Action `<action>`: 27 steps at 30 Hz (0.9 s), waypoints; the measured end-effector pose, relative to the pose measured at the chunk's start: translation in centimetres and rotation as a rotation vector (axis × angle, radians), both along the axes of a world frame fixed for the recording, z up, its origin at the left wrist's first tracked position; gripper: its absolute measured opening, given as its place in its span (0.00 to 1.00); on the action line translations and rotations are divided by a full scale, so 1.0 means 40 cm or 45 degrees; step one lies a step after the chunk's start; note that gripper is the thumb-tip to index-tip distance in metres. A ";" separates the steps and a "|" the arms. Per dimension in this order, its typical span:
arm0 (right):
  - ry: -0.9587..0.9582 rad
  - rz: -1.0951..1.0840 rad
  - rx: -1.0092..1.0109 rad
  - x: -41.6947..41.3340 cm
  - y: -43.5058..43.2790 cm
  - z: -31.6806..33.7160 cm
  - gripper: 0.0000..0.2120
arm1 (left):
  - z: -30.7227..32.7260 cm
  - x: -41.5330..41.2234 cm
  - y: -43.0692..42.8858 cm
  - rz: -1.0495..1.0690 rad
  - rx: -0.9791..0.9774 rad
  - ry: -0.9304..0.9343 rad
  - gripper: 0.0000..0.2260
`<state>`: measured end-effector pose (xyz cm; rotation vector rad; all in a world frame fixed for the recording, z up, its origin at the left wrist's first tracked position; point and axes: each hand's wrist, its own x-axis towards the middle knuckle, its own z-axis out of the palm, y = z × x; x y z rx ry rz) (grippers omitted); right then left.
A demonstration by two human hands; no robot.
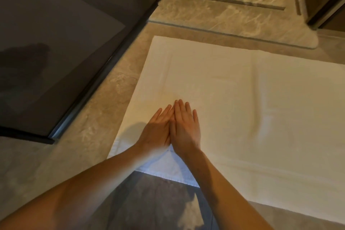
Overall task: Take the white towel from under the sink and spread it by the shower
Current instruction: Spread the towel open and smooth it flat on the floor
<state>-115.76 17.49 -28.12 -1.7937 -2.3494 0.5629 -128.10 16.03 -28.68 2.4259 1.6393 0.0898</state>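
White rectangular terry towel (pixel 233 95) lies spread flat on beige marbled stone floor (pixel 89 132), centre-right of frame; left hand (pixel 158 129) and right hand (pixel 184 127), open-palmed, press it, grasping nothing.

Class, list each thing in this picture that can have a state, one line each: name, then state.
Towel: spread flat on the floor, slightly rippled.
Left hand: open, palm down on the towel.
Right hand: open, flat on the towel, touching the left hand.
Glass door: swung open.
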 end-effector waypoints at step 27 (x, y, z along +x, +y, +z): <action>-0.076 0.045 0.059 0.138 -0.161 -0.033 0.28 | -0.023 -0.059 -0.144 -0.003 -0.062 0.132 0.29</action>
